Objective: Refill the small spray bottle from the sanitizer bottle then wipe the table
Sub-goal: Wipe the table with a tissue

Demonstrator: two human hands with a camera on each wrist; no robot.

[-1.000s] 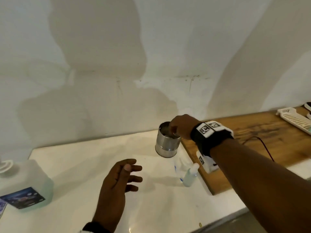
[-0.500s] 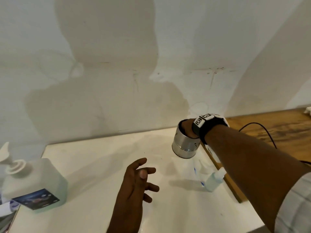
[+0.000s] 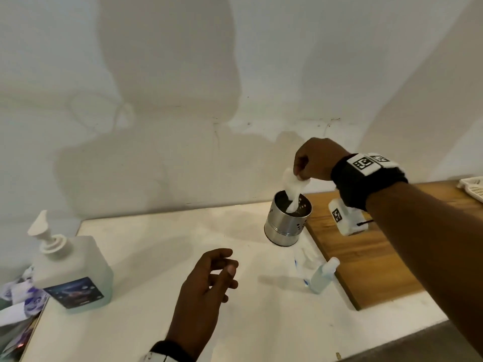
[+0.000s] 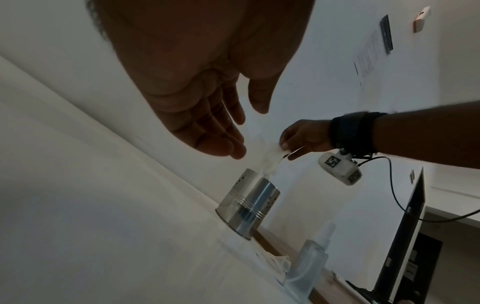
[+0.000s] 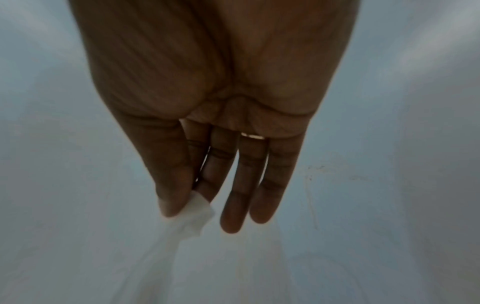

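My right hand [image 3: 300, 171] pinches a white tissue [image 3: 292, 190] between thumb and forefinger, its lower end still inside the steel holder [image 3: 286, 223]. The pinch shows in the right wrist view too, tissue [image 5: 193, 214] hanging below the hand [image 5: 187, 197]. The small spray bottle [image 3: 322, 275] stands capped on the white table [image 3: 146, 257], in front of the holder. A large sanitizer pump bottle [image 3: 72, 273] stands at the far left. My left hand [image 3: 222, 270] hovers over the table's middle, fingers loosely curled, holding nothing; in the left wrist view the hand [image 4: 233, 131] is empty.
A wooden board [image 3: 371, 246] lies right of the holder, against the spray bottle. A white slatted object [image 3: 471, 188] sits at the far right edge. Crumpled clear wrapping [image 3: 304, 259] lies beside the spray bottle. Printed packets [image 3: 15, 296] lie at the left table edge.
My right hand has come up out of the steel holder, drawing a white tissue with it. The left hand stays hovering over the table. The head view shifted left.
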